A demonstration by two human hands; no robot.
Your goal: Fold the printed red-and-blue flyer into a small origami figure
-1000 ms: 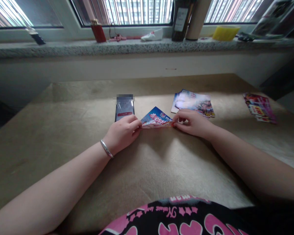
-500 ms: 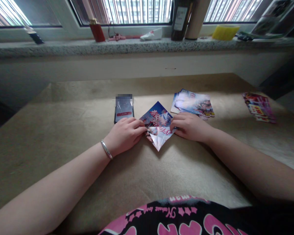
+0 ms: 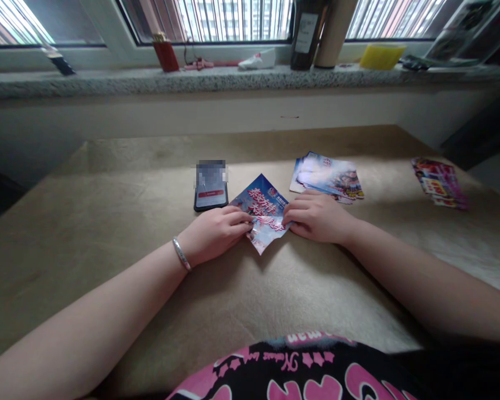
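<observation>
A square sheet of glossy printed paper (image 3: 261, 206) lies turned as a diamond on the table, one corner pointing at me. A crease runs across its middle, and the near part tilts up a little. My left hand (image 3: 220, 230) pinches its left side, fingers closed over the edge. On the right side my right hand (image 3: 314, 216) grips the paper in the same way, thumb and fingers together. The paper's left and right corners are hidden under my fingers. Just behind my left hand sits a phone (image 3: 210, 191).
A loose stack of printed sheets (image 3: 329, 175) lies behind my right hand. Farther right is a pile of colourful folded papers (image 3: 439, 183). Along the stone windowsill (image 3: 216, 81) stand a red bottle (image 3: 165, 54), a dark bottle (image 3: 306, 36) and a yellow sponge-like block (image 3: 382, 56).
The paper has shifted slightly left, and its near part looks flatter, showing more print. My right hand has moved a little left with it; my left hand has barely moved.
</observation>
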